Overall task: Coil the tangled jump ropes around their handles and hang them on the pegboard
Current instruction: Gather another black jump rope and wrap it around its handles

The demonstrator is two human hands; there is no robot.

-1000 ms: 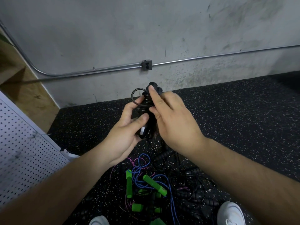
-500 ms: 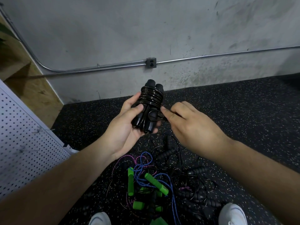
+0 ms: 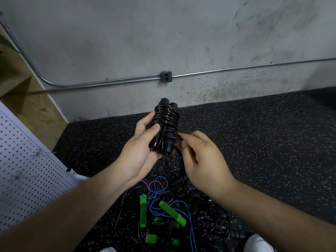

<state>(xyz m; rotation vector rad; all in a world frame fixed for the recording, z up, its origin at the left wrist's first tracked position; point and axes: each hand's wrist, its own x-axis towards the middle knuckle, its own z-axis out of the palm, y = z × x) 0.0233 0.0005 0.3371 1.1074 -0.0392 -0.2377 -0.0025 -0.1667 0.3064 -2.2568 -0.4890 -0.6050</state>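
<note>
My left hand (image 3: 141,151) grips a black jump rope (image 3: 166,120), its cord coiled tight around both handles held side by side. The thumb lies across the handles below the coil. My right hand (image 3: 201,157) pinches the loose end of the black cord just right of the handles' lower part. On the floor below lies a tangled pile of ropes (image 3: 169,215) with green handles, blue and pink cords, and black handles. A white pegboard (image 3: 23,175) leans at the left.
A grey concrete wall (image 3: 163,33) with a metal conduit and outlet box (image 3: 166,76) stands ahead. Black speckled rubber floor (image 3: 263,142) spreads to the right. My white shoes (image 3: 260,243) show at the bottom edge, beside the pile.
My right hand came off the top of the bundle and dropped to its lower right, where it now pinches the cord end. The loop that stuck out at the left is gone.
</note>
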